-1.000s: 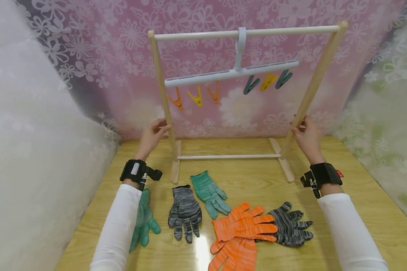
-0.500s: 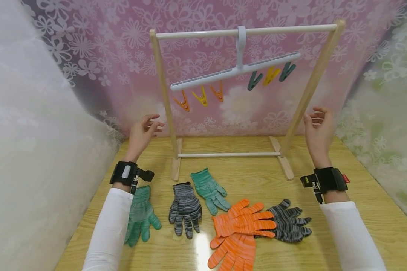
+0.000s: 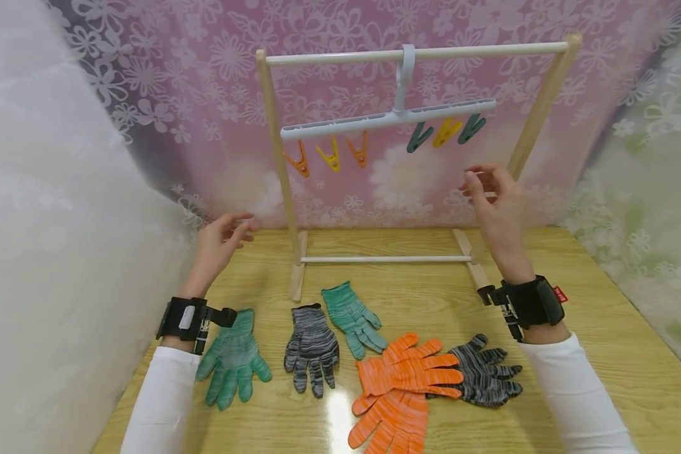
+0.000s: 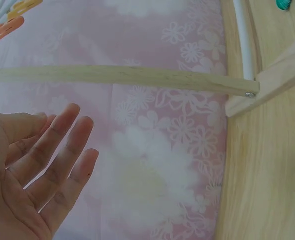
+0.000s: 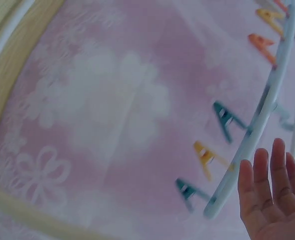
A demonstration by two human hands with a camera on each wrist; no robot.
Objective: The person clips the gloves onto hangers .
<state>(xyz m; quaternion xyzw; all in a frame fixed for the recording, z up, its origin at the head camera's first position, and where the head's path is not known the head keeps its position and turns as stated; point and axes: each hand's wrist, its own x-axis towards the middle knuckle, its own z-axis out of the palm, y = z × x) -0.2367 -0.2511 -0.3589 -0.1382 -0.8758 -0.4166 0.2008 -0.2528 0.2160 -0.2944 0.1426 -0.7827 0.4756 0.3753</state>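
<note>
Left hand, now off wooden rack, hangs empty, eight o'clock from clip hanger; right hand likewise, four o'clock.

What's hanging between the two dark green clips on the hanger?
A yellow clip hangs between the two dark green clips on the hanger, visible in both head and right wrist views.

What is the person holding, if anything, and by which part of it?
Nothing is held: the left hand, clear of the wooden rack, is empty, and the right hand is empty too.
</note>
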